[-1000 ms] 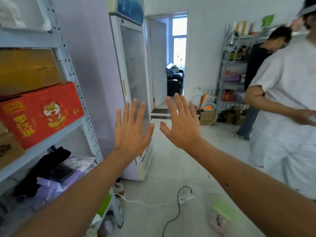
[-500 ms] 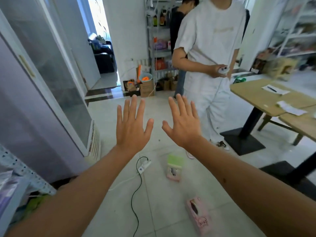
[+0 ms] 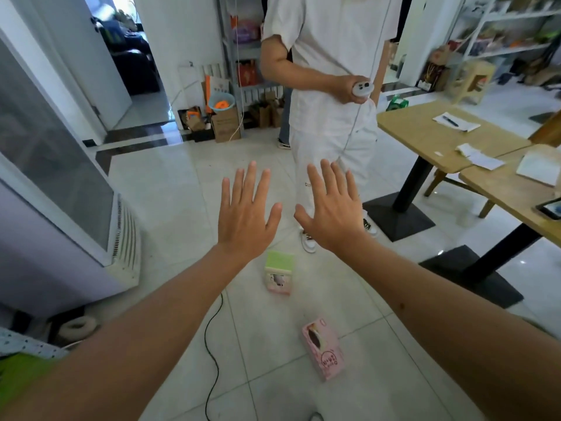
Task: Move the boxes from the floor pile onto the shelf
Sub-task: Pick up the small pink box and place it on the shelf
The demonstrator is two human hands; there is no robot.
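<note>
White tiled floor (image 3: 170, 189), desk (image 3: 425, 138) at right, fridge (image 3: 60, 189) at left. Two boxes — green (image 3: 278, 273), pink (image 3: 323, 347) — lying apart, nearer than before (view tipped down). Left hand (image 3: 246, 220) and right hand (image 3: 332, 214): fingers spread wide, holding nothing.

Wooden tables (image 3: 425, 132), black cable (image 3: 212, 344)

Looks like a small shop w/ a back room. I see a glass-door display fridge (image 3: 54, 165) at my left, metal shelving (image 3: 243, 41) stocked w/ packaged goods along the far wall, more loaded shelves (image 3: 510, 31) at far right, cardboard cartons (image 3: 226, 124) on the tiled floor (image 3: 170, 189), and wooden tables (image 3: 425, 132) w/ papers near the edge.
</note>
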